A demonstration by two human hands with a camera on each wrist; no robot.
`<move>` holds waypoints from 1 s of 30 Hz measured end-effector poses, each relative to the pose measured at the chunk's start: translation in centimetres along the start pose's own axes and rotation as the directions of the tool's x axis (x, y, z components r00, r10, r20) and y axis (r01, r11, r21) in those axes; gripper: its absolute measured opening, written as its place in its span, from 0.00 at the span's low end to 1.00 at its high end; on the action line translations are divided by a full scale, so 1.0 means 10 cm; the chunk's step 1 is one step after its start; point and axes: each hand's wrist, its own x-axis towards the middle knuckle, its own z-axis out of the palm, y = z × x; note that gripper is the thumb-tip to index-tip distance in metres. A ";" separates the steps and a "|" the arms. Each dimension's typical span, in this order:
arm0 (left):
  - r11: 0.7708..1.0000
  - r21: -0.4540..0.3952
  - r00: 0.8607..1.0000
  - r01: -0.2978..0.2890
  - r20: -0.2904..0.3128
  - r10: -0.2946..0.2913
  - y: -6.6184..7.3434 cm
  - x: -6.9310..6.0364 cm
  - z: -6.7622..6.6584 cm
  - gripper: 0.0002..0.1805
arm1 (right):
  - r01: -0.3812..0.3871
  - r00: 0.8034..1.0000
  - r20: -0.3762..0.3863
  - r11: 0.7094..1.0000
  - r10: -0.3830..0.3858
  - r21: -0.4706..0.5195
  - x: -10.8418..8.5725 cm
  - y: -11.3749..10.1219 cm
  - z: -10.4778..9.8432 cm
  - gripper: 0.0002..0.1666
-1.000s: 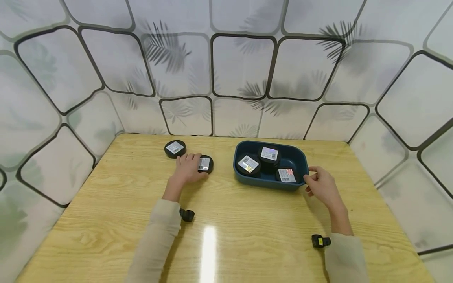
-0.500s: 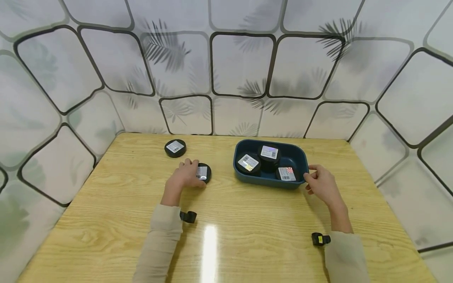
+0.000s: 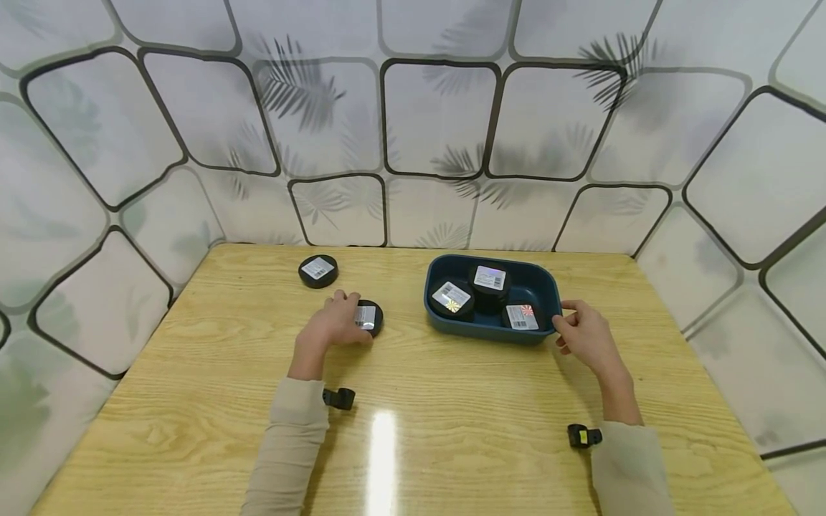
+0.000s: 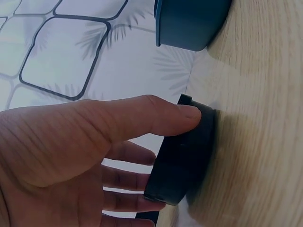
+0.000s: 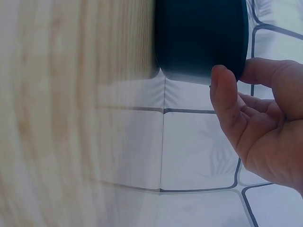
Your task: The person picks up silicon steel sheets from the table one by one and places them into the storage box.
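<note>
My left hand [image 3: 329, 323] grips a flat round black container [image 3: 368, 319] with a white barcode label on top. Its thumb [image 4: 175, 118] lies against the near side while the fingers reach round the far side. The container sits on the wooden table. To the right, a dark blue rectangular bin [image 3: 477, 331] holds several black containers, one of them higher at the back. My right hand [image 3: 586, 340] pinches the bin's right end at the rim, thumb and forefinger on the bin wall [image 5: 201, 38]. A second loose black container [image 3: 318, 271] lies behind my left hand.
The wooden table [image 3: 445, 408] meets a patterned fabric backdrop [image 3: 439, 122] behind and at both sides. A small black wrist device [image 3: 340, 398] is on the left arm, and another black device [image 3: 584, 436] with a yellow mark is on the right.
My left hand has drawn the gripped container slightly toward me and to the left along the table. The right hand and the bin look unchanged.
</note>
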 end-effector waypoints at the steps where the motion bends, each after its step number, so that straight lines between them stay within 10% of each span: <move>1: 1.000 -0.005 1.000 -0.006 -0.013 0.006 -0.01 0.00 0.00 0.51 | -0.001 1.000 0.000 1.000 0.001 -0.001 0.00 0.00 0.00 0.29; 15: 0.990 -0.059 0.969 -0.129 -0.218 0.113 0.12 0.01 -0.10 0.49 | 0.006 1.000 0.000 1.000 -0.006 -0.002 -0.01 0.00 0.00 0.29; 30: 0.954 -0.029 0.909 -0.297 -0.313 0.274 0.84 0.13 -0.09 0.48 | 0.005 1.000 0.000 1.000 -0.005 0.000 -0.02 -0.01 0.00 0.29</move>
